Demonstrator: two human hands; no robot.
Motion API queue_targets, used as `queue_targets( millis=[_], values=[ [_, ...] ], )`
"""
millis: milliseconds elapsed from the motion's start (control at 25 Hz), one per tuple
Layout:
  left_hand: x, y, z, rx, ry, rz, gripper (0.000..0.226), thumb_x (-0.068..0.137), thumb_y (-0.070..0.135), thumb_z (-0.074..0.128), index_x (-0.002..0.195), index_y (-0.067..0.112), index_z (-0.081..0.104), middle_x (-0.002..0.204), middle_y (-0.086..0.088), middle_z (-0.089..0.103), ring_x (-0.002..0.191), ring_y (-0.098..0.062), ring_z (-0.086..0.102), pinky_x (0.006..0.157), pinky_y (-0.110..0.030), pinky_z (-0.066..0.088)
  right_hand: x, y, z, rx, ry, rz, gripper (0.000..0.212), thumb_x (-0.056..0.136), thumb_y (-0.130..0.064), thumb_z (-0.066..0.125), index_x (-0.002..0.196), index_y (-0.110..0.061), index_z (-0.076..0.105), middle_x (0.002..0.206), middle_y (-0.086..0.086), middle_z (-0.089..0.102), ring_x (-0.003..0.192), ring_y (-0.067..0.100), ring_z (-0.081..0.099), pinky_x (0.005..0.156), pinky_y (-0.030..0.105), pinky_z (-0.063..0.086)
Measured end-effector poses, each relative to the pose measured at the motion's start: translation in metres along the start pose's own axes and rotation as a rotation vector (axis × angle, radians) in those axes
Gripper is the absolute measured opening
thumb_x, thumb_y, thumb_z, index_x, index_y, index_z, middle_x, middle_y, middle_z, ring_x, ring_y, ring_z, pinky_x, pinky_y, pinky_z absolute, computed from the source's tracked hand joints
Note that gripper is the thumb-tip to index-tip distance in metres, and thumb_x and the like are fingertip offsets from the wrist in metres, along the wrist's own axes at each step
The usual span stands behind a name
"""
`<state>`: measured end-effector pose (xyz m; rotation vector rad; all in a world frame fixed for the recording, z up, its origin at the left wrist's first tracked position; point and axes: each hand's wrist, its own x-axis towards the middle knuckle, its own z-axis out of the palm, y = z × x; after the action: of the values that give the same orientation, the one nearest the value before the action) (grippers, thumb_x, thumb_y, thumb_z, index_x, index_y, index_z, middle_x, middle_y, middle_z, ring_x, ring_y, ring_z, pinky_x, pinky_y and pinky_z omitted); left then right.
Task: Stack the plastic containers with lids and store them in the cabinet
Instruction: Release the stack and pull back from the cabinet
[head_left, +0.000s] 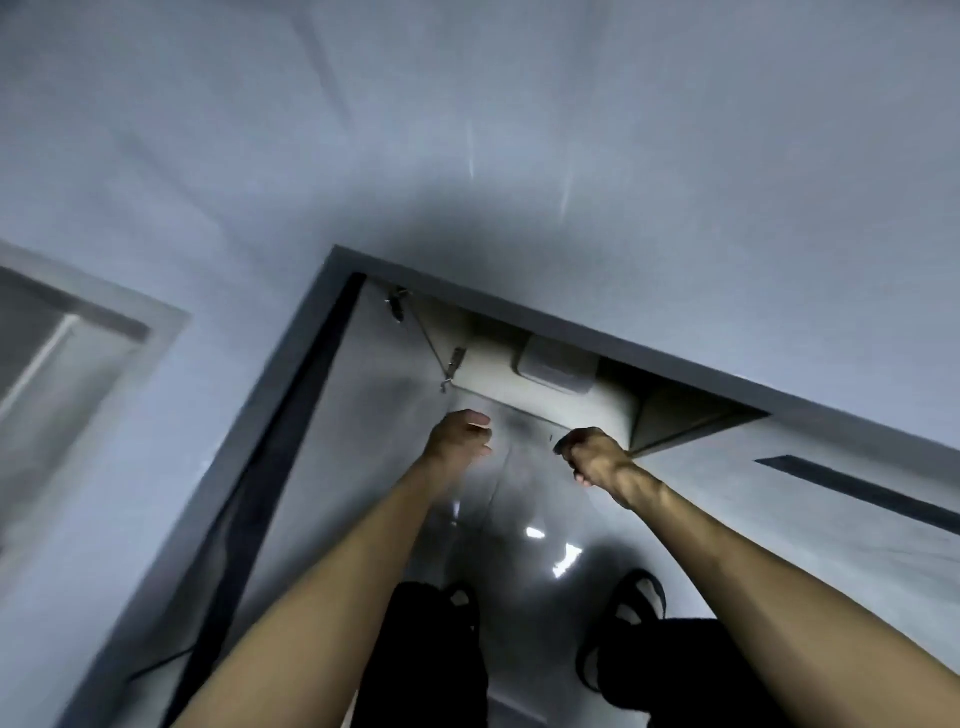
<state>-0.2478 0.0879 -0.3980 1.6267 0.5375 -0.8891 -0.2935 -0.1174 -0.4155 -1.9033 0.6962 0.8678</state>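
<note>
container (555, 370) far back in cabinet (519, 306), blurred | we judge it light, stiff, slick; take by side walls | left hand (460, 434) curled, empty | right hand (589, 454) fisted, holding nothing visible

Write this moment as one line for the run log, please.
left hand: curled, empty | right hand: fisted, grip unclear | container: inside open cabinet | view: blurred
</note>
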Motion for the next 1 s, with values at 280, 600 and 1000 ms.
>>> queue_targets(
  millis=[280, 600, 1000],
  values=[
    [-0.209, 0.036, -0.034, 0.000, 0.313, -0.013, 0.013, 0.090, 0.000, 0.053, 0.088, 0.007, 0.064, 0.078, -0.013, 0.064, 0.068, -0.027, 0.063, 0.066, -0.037, 0.054, -0.211, -0.078, -0.009, -0.076, -0.060, -0.074, 0.014, 0.080, -0.017, 0.059, 0.072, -0.023, 0.067, 0.062, -0.005, 0.057, 0.053, 0.012, 0.051, 0.057, 0.021, 0.042],
    [-0.291, -0.012, -0.107, 0.866, 0.498, -0.126, 0.059, 0.092, 0.031, 0.054, 0.139, 0.000, 0.036, 0.137, -0.022, 0.049, 0.120, -0.041, 0.054, 0.095, -0.046, 0.046, -0.302, -0.080, -0.005, -0.128, 0.009, -0.101, 0.017, 0.086, -0.019, 0.054, 0.089, -0.018, 0.071, 0.066, -0.006, 0.055, 0.058, 0.010, 0.051, 0.056, 0.022, 0.041],
    [-0.263, -0.030, -0.106, 1.075, 0.256, -0.267, 0.035, 0.094, 0.011, 0.044, 0.125, 0.000, 0.055, 0.128, -0.019, 0.060, 0.113, -0.032, 0.061, 0.094, -0.039, 0.053, -0.334, -0.007, -0.027, -0.043, 0.130, 0.024, 0.022, 0.088, -0.010, 0.049, 0.082, -0.018, 0.069, 0.058, 0.000, 0.054, 0.047, 0.016, 0.048, 0.048, 0.023, 0.042]
  ],
)
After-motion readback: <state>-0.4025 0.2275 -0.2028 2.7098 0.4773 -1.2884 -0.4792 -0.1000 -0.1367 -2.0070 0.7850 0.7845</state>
